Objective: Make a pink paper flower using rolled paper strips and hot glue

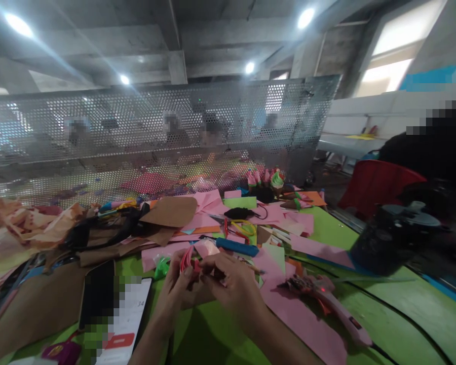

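My left hand (177, 286) is closed around a small pink piece of curved, layered strips (188, 258), perhaps paper or foam. The fingers and thumb of my right hand (228, 284) pinch at the right side of the same piece; their tips partly hide it. Just left of my left hand sits a shiny green piece (162, 267). A blue rolled or tube-like thing (237, 247) lies just beyond my right hand. To the right, a hot glue gun (338, 304) with a red light rests on a pink sheet (300, 324).
Two phones, one dark (98, 294) and one lit (127, 324), lie at left. Brown sheets (169, 210) and pink sheets (209, 200) cover the back. Ice-cream-like pieces (276, 180) stand before a perforated metal screen (144, 142). A black container (383, 243) stands right.
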### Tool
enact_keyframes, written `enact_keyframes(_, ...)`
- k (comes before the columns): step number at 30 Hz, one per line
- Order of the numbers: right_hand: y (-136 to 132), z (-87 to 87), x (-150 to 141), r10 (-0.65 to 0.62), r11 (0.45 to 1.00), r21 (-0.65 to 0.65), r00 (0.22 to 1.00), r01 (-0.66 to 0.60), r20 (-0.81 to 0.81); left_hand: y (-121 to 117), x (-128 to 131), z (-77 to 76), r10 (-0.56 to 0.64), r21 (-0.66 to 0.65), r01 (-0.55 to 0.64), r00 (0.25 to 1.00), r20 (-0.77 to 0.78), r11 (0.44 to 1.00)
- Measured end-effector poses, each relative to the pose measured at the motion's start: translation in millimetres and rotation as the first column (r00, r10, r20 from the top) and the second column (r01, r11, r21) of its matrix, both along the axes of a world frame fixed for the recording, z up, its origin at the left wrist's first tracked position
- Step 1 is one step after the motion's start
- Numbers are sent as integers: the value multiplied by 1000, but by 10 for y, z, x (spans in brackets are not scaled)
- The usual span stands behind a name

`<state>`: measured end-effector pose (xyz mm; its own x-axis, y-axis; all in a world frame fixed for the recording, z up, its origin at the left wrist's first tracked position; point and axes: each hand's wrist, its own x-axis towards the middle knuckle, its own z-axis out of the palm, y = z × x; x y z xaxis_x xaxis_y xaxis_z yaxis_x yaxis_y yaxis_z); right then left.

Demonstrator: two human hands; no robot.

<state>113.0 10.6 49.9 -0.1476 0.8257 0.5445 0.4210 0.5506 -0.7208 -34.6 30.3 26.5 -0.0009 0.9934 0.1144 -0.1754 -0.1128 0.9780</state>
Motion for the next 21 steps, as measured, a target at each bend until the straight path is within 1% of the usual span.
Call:
enact_keyframes(4, 17, -38, -14, 1, 999, 41, 1000, -1, 12, -27, 10, -1, 3, 37, -2, 999, -33, 999)
enact_keyframes(7, 7, -8, -12, -13, 999, 30, 1000, 13, 10, -23, -2, -29, -29, 60, 31, 999, -29, 998)
enact_keyframes(10, 0, 19, -2, 10, 998, 54, 1000, -11, 14, -6, -13, -60, -65, 49, 65, 998, -9, 997)
enact_keyframes(13, 6, 11, 10, 46, 994, 99, 999, -48, 27, 3, -9, -74, -127, 39, 126, 992, 26, 991)
enact_keyframes(17, 8, 3, 19, 70, 991, 113, 997, -73, 28, 0, 6, -78, -220, 9, 220, 970, 105, 975)
enact_keyframes(21, 1, 35, 19, 79, 991, 105, 997, -80, 13, 32, 4, -128, -191, 12, 191, 978, 86, 982)
